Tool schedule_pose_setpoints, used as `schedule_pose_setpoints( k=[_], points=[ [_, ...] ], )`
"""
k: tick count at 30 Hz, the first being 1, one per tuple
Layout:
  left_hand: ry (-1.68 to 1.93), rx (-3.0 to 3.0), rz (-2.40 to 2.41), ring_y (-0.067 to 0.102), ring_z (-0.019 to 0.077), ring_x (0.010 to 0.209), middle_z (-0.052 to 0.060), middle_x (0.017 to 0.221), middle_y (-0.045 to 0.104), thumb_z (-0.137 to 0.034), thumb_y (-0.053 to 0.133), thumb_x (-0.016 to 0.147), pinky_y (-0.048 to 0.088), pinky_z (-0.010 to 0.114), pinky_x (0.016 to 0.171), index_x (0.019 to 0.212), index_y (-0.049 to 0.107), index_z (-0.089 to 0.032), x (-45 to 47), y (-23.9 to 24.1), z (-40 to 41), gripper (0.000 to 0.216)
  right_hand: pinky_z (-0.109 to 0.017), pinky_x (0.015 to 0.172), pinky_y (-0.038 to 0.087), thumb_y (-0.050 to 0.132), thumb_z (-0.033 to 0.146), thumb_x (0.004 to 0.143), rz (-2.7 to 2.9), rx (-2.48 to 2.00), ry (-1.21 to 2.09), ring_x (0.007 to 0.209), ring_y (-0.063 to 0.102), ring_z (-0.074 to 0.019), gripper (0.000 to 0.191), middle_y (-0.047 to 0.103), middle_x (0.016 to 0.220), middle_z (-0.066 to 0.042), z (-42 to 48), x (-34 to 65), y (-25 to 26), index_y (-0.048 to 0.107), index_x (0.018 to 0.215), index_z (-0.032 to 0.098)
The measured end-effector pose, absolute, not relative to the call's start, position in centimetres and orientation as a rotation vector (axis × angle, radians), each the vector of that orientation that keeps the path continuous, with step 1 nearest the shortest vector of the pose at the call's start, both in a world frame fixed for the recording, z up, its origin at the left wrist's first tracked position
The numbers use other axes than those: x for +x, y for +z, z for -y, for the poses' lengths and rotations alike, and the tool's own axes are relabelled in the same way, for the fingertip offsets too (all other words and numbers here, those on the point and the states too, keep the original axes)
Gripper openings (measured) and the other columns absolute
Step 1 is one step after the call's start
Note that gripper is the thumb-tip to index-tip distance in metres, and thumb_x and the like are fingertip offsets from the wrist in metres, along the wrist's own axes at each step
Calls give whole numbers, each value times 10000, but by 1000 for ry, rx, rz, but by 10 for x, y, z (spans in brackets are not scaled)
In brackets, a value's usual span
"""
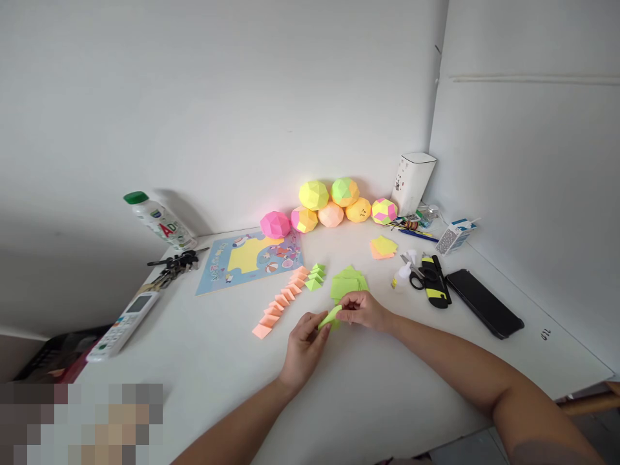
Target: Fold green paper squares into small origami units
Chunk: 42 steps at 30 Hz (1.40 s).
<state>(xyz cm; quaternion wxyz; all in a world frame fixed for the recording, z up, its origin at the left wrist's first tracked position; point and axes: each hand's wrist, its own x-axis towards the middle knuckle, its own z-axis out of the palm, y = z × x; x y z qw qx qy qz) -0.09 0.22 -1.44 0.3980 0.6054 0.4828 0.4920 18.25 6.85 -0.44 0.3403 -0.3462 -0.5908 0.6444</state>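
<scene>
Between my hands is a small folded piece of green paper (pixel 330 316). My left hand (pixel 306 342) pinches its lower left end, and my right hand (pixel 363 311) has its fingers closed on the upper right end. Just beyond lies a loose stack of green paper sheets (pixel 347 285). To the left of it stand several small folded green paper pieces (pixel 314 278) in a short row. Beside them a longer row of folded orange paper pieces (pixel 277 305) runs down toward the front left.
Faceted paper balls (pixel 331 214) are piled along the back wall. At left are a blue picture board (pixel 213 274), a bottle (pixel 162 219), keys (pixel 177 261) and a remote control (pixel 124 323). Scissors (pixel 420 276), a glue bottle (pixel 401 276), a cutter (pixel 436 292) and a black phone (pixel 484 303) lie right.
</scene>
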Motion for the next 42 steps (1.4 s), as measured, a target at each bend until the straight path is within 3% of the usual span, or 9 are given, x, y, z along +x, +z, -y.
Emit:
schedule_pose_setpoints(
  k=[13, 42],
  points=[
    [1136, 1557, -1199, 486, 140, 666, 22, 735, 516, -333, 542, 853, 397, 241, 588, 1048, 687, -233, -2, -8, -2, 263, -204, 508, 431, 759, 328, 661, 1488, -864, 1722, 558, 505, -77, 296, 560, 662, 28, -68, 183, -3, 588, 828, 153],
    [1137, 1529, -1217, 452, 119, 601, 9, 674, 486, -341, 564, 830, 373, 224, 533, 891, 723, -196, 0, -4, -1, 223, -204, 485, 414, 768, 323, 644, 1481, -878, 1727, 517, 485, -71, 242, 578, 622, 18, -70, 183, -3, 652, 748, 139]
  ],
)
